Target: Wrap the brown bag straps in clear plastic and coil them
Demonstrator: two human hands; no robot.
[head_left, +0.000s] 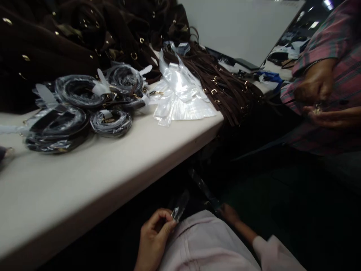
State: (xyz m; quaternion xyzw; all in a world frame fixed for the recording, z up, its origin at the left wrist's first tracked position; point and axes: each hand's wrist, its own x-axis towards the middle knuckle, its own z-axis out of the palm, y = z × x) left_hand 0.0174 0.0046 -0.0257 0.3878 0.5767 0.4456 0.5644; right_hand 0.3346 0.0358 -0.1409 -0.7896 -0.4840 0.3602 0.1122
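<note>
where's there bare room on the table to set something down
The near strip of the white tabletop is bare, between the wrapped coils and the front edge; it narrows towards the clear plastic sleeves. Behind it's crowded: coils, sleeves, brown straps and a dark pile.

From my screen I can't resolve the right hand (pixel 229 213) at lower centre: blur smears its fingers, and its grip on the long strip (pixel 203 187) is lost. The clear strip (pixel 180 206) in the left hand (pixel 154 235) fades into darkness at its tip, and the bottom edge crops that wrist. A co-worker's plaid shirt (pixel 341 49) runs off the right edge; the glinting piece (pixel 317 109) there is too small for me to identify (metal, perhaps). A dark item (pixel 4 154) is cut by the left edge.
</note>
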